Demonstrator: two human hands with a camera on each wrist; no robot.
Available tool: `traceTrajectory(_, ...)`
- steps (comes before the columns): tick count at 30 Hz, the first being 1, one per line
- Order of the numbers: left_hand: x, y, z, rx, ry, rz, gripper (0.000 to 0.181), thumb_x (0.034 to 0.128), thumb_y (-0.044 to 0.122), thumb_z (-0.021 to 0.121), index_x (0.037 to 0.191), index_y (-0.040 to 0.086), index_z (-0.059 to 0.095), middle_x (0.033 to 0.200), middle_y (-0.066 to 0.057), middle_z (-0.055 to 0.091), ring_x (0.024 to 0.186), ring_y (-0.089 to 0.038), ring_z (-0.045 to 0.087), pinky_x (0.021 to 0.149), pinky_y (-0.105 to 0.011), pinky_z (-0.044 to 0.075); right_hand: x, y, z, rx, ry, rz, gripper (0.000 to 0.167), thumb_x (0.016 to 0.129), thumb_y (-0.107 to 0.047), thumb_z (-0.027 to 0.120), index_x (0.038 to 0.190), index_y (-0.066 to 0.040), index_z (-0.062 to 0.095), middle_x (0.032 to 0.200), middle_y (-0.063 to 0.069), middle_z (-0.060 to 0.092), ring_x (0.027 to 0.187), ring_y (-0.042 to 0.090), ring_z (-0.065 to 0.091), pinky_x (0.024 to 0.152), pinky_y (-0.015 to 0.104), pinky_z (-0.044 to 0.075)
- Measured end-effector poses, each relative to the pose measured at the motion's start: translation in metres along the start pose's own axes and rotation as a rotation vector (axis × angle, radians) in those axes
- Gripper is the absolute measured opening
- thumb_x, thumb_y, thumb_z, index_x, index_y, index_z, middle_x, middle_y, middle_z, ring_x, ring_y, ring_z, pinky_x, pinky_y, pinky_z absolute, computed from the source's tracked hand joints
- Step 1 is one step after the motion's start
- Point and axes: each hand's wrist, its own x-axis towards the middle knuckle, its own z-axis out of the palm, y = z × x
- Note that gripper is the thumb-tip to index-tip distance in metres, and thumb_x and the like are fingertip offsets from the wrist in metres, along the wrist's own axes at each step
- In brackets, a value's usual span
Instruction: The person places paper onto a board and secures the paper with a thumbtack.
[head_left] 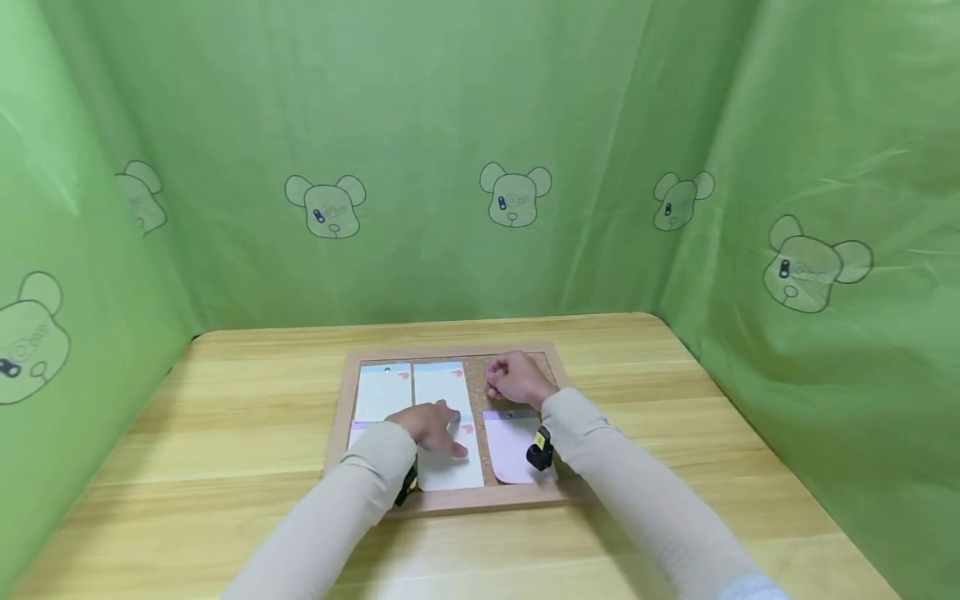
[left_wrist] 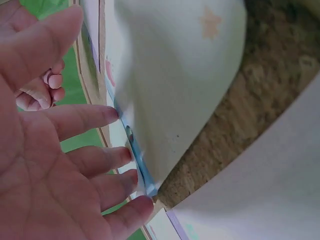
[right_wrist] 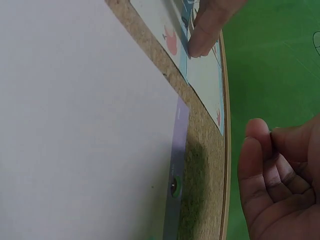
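My left hand (head_left: 431, 427) lies over the middle column of paper sheets on a framed cork board (head_left: 450, 502). Its fingers are spread, and the fingertips touch the blue top strip of the lower middle sheet (left_wrist: 170, 100). A pin (left_wrist: 129, 133) sits in that strip. Above the right side of the board, my right hand (head_left: 517, 379) has curled fingers. Thumb and index finger pinch together on a small dark thing (right_wrist: 271, 134), mostly hidden. Just below it is a purple-topped sheet (head_left: 513, 450), fixed by a green-rimmed pin (right_wrist: 175, 186).
An upper left sheet (head_left: 384, 393) carries a pin at its top, and an upper middle sheet (head_left: 440, 385) lies beside it. Bare cork (head_left: 480, 385) shows at upper right. The board rests on a wooden table (head_left: 225, 417), with green curtains (head_left: 465, 100) around it.
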Motion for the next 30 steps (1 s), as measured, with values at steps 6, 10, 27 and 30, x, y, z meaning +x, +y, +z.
traceTrajectory(6, 0.003, -0.002, -0.001, -0.020, 0.037, -0.004, 0.074, 0.0848, 0.051, 0.068, 0.146, 0.017, 0.044, 0.155, -0.008, 0.031, 0.137, -0.035, 0.035, 0.106, -0.055, 0.035, 0.007, -0.007, 0.003, -0.030, -0.018, -0.010, 0.013, 0.091, 0.001, 0.060, 0.102, 0.008, 0.065, 0.080, 0.013, 0.066, 0.068, 0.020, 0.064, 0.066, 0.031, 0.057)
traceTrajectory(10, 0.005, -0.004, -0.001, -0.015, 0.070, -0.007, 0.070, 0.0831, 0.046, 0.072, 0.143, 0.019, 0.048, 0.155, -0.011, 0.029, 0.140, -0.038, 0.027, 0.109, -0.060, 0.027, 0.013, -0.012, 0.008, -0.020, -0.050, -0.026, 0.012, 0.090, 0.004, 0.060, 0.100, 0.008, 0.064, 0.081, 0.015, 0.066, 0.069, 0.021, 0.064, 0.066, 0.032, 0.056)
traceTrajectory(27, 0.001, -0.004, 0.001, 0.097, 0.067, -0.026, 0.068, 0.0804, 0.038, 0.077, 0.142, 0.032, 0.049, 0.157, -0.008, 0.028, 0.140, -0.031, 0.032, 0.101, -0.055, 0.041, 0.040, -0.019, 0.036, -0.135, -0.020, -0.085, 0.008, 0.088, 0.001, 0.060, 0.089, 0.001, 0.068, 0.072, 0.006, 0.064, 0.065, 0.015, 0.059, 0.066, 0.027, 0.052)
traceTrajectory(30, 0.002, -0.004, 0.004, 0.110, 0.096, -0.003, 0.067, 0.0799, 0.037, 0.078, 0.141, 0.029, 0.050, 0.156, -0.011, 0.030, 0.139, -0.033, 0.033, 0.100, -0.053, 0.043, 0.045, -0.019, 0.038, -0.144, -0.003, -0.081, 0.007, 0.088, 0.000, 0.062, 0.088, 0.000, 0.069, 0.071, 0.005, 0.064, 0.066, 0.016, 0.059, 0.071, 0.029, 0.052)
